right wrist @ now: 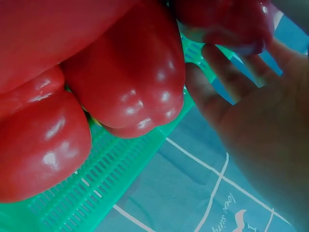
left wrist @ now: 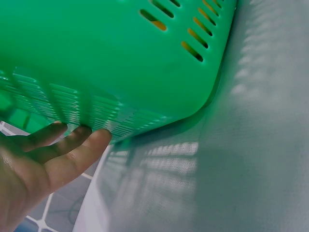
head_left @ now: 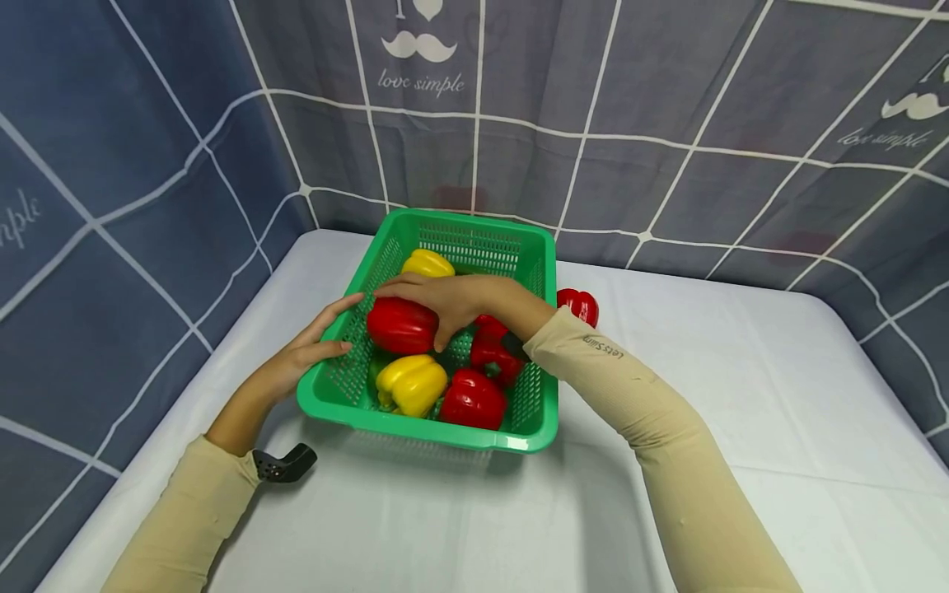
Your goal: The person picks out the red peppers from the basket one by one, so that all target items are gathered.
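Observation:
A green plastic basket (head_left: 460,441) with slotted walls holds several red and yellow bell peppers. My left hand (head_left: 300,354) holds the basket's left side: thumb and a finger lie over the rim, while other fingers touch the slotted outer wall in the left wrist view. Inside the basket, my right hand (head_left: 452,301) grips a red bell pepper (head_left: 400,327), fingers over its top and thumb at its right side. A yellow bell pepper (head_left: 411,385) lies just in front of it. Two more red bell peppers (head_left: 474,401) are at the right, one partly behind my forearm.
Another yellow bell pepper (head_left: 427,263) lies at the basket's back. Outside, to the right, a red bell pepper (head_left: 578,307) rests on the white table (head_left: 741,395), partly hidden by my right arm. A grey checked curtain (head_left: 534,82) hangs behind and along both sides.

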The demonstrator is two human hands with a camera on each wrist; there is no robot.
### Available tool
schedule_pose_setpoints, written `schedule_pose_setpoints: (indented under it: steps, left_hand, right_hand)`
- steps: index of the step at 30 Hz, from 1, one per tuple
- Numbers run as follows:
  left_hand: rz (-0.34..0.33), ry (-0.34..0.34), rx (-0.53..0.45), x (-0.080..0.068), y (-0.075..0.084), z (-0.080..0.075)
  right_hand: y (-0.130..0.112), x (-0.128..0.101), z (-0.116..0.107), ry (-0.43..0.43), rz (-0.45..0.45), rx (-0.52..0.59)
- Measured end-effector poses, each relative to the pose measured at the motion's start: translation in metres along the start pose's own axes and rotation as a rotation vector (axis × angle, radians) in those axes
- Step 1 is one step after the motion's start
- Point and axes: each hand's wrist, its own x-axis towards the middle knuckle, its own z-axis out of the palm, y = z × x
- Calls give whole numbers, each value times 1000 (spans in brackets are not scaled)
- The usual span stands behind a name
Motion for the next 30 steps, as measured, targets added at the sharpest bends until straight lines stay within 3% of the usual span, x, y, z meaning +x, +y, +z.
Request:
schedule_pose_setpoints:
  steps: [7,13,23,30]
  left_hand:
    - [-17,-8,4,0,0,0]
    - [-19,-8,-4,0,1,0]
    - [3,3,2,1,-1,0]
    - [-3,3,16,0,0,0]
  right_hand:
    - [1,-3,1,62,-2,-48]
    - [5,-4,0,126,29,23]
    - [9,-6,2,123,7,147]
    - [10,-14,0,220,-8,146]
